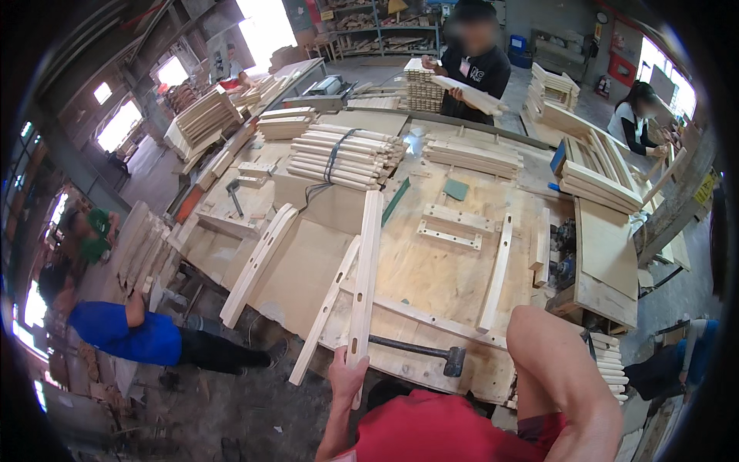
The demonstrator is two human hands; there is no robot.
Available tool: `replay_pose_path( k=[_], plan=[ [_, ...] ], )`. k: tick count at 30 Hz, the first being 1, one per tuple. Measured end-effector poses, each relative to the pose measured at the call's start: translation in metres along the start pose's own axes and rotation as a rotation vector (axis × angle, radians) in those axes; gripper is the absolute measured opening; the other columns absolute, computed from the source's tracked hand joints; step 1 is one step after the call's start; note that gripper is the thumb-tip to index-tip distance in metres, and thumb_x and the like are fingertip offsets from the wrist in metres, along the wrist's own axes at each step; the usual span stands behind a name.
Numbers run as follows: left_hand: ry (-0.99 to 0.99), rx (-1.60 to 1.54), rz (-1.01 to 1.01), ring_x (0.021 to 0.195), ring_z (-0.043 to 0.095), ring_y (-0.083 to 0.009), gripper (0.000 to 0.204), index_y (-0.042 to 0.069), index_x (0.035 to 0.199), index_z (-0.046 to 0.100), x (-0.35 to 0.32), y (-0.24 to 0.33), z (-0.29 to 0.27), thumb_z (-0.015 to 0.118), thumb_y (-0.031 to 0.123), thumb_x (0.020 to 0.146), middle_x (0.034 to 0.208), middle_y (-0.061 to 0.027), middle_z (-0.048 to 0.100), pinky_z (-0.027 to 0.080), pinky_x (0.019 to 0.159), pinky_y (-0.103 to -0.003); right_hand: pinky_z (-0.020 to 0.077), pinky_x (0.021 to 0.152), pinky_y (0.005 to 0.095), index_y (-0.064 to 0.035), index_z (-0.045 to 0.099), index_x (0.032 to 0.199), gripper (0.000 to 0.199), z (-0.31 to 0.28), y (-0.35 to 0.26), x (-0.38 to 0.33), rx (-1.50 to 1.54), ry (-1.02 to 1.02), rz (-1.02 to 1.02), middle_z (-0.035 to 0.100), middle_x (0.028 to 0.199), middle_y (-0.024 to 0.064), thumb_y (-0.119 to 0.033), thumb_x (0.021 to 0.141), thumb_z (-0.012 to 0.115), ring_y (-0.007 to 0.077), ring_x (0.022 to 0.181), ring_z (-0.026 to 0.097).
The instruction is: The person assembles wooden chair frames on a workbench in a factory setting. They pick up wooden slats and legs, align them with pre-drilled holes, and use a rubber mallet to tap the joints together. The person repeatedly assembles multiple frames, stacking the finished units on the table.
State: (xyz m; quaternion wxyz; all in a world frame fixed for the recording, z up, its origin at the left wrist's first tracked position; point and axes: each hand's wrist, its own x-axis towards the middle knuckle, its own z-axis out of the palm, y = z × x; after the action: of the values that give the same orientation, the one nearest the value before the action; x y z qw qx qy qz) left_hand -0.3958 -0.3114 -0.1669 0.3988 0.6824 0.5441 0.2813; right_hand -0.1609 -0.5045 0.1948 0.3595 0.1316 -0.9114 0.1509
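My left hand (348, 375) is closed around the lower end of a long pale wooden rail (368, 269) with slots cut in it. The rail slants over the near edge of the workbench, its far end lying toward the bundled sticks. Beside and partly under it, a thinner slotted wooden strip (322, 319) sticks out over the edge. A hammer (454, 361) with a dark head lies just right of my left hand, its handle running behind the rail. My bent right arm (566, 369) shows at the lower right; its hand is out of sight.
The workbench (454, 281) bears curved slotted rails (258, 266), drilled blocks (454, 231), a strapped bundle of sticks (346, 154) and another hammer (234, 199). One person (477, 69) stands across the bench holding wood pieces; another in blue (127, 331) is at the left.
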Motion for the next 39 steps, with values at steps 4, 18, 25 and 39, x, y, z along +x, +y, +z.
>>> replay_pose_path(
  k=[4, 18, 25, 39],
  plan=[
    [0.041, -0.079, 0.013, 0.093, 0.072, -0.0292, 0.048, -0.002, 0.119, 0.058, 0.0, 0.008, 0.005, 0.078, 0.019, 0.081, 0.101, -0.0195, 0.072, 0.055, 0.084, -0.039, 0.0498, 0.064, 0.0448, -0.0121, 0.067, 0.083, 0.017, -0.011, 0.005, -0.004, 0.119, -0.078, 0.046, 0.064, 0.075, -0.0027, -0.029, 0.083, 0.062, 0.0229, 0.071, 0.066],
    [-0.008, -0.069, 0.127, 0.092, 0.075, -0.0265, 0.048, 0.001, 0.122, 0.062, 0.004, 0.021, -0.03, 0.079, 0.024, 0.084, 0.101, -0.0195, 0.074, 0.058, 0.082, -0.038, 0.0557, 0.082, 0.0355, -0.0055, 0.063, 0.114, 0.028, -0.034, 0.039, -0.012, 0.151, -0.326, -0.026, 0.069, 0.088, 0.0042, -0.009, 0.087, 0.066, 0.0203, 0.09, 0.068],
    [-0.07, -0.102, 0.21, 0.093, 0.075, -0.0296, 0.045, 0.002, 0.12, 0.063, -0.005, 0.03, -0.02, 0.079, 0.025, 0.084, 0.101, -0.0196, 0.074, 0.058, 0.081, -0.038, 0.0519, 0.095, 0.038, -0.0063, 0.063, 0.126, 0.046, -0.04, 0.04, -0.009, 0.069, -0.251, 0.0, 0.07, 0.102, 0.0099, -0.013, 0.082, 0.074, 0.023, 0.105, 0.066],
    [-0.322, 0.62, 0.635, 0.091, 0.067, -0.0333, 0.041, 0.005, 0.115, 0.062, 0.015, 0.106, -0.149, 0.074, 0.023, 0.081, 0.105, -0.0139, 0.067, 0.055, 0.076, -0.043, 0.046, 0.098, 0.0481, -0.0143, 0.066, 0.117, 0.052, 0.019, 0.171, -0.21, -0.758, -0.302, 1.453, 0.069, 0.102, 0.0094, -0.029, 0.071, 0.085, 0.0294, 0.105, 0.066]
  ],
)
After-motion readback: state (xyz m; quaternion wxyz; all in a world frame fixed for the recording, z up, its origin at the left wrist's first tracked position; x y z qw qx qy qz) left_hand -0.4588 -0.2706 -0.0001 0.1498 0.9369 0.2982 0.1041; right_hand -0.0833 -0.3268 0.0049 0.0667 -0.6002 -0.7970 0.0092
